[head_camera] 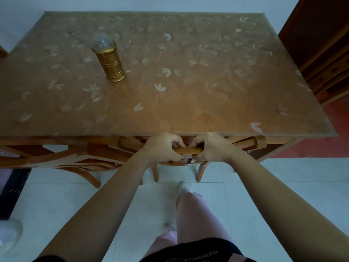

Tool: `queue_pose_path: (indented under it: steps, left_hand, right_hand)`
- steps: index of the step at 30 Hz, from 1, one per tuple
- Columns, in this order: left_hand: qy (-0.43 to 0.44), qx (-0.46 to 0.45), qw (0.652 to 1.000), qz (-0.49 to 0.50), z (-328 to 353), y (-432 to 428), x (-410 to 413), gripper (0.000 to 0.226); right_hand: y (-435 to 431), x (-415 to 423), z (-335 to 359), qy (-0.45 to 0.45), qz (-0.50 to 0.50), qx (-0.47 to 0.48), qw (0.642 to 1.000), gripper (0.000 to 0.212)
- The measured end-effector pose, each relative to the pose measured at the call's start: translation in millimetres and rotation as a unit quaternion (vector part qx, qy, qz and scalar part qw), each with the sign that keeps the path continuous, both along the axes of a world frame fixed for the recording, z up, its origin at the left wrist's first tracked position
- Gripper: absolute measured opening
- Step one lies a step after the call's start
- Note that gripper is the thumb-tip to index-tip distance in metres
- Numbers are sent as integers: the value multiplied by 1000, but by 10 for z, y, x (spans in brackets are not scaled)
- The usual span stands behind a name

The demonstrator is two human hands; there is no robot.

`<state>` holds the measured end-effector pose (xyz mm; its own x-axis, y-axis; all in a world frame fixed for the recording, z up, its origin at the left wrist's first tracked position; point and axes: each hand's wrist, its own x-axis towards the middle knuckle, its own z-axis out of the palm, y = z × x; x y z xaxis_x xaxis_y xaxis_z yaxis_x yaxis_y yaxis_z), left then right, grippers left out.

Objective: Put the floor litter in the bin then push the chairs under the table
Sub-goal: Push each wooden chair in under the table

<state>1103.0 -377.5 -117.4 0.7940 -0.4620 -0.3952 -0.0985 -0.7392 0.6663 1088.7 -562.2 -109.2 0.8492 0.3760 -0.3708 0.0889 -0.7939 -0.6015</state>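
Both of your hands are wrapped tight around the top bar of a wooden chair [188,149]. Your left hand [162,147] holds the bar on one side, and your right hand [210,146] holds it right next to it, with the fingers curled over the wood and the thumbs below. The two hands are close together but do not touch.

The chair sits at the near edge of the table [188,110], with its back right up against that edge and its seat tucked under. Its legs stand on the pale tiled floor [283,186]. A second chair [66,156] is to the left, also against the table edge.

On the table top, which has a leaf pattern, stands a gold lantern [111,61] with a clear top. It is far from your hands, toward the back left.

You cannot see a bin or any litter here
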Motion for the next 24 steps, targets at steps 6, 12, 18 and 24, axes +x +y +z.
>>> queue_pose_path:
  steps: [6,12,18,24]
  left_hand:
    - [-25,15,1000,-9,28,-2,-26,25]
    - [-103,40,994,17,48,-7,-153,24]
    - [-172,16,981,92,96,-62,-410,39]
    - [-301,8,934,193,126,33,-829,33]
  right_hand:
    - [2,-1,5,-14,14,-4,1000,13]
    - [-22,-39,9,-26,28,-13,999,18]
    - [-86,-174,80,-41,3,17,999,39]
    - [38,-334,205,-150,24,9,988,41]
